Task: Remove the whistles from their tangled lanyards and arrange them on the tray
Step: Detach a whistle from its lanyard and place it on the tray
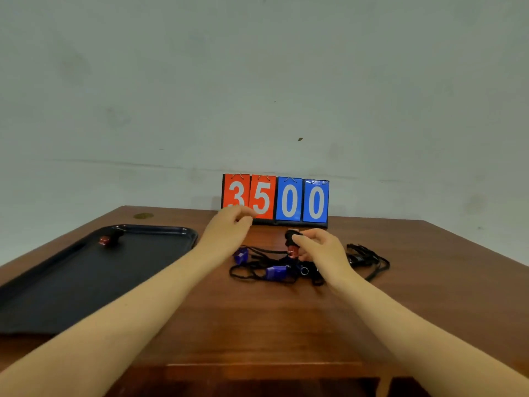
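Note:
A heap of tangled black lanyards [286,265] lies on the wooden table, with two blue whistles [275,272] [241,255] among the cords. My right hand [320,252] holds a red and black whistle [292,243] just above the heap, thumb and fingers curled round it. My left hand [229,230] hovers to the left of it with fingers loosely curled and nothing in them. On the dark tray [154,253] at the left lies one red and black whistle [110,238] near its far edge.
A flip scoreboard [275,200] reading 3 5 0 0 stands at the back of the table against the wall. More black lanyards [367,257] lie to the right of my right hand. The table's front edge runs below my forearms.

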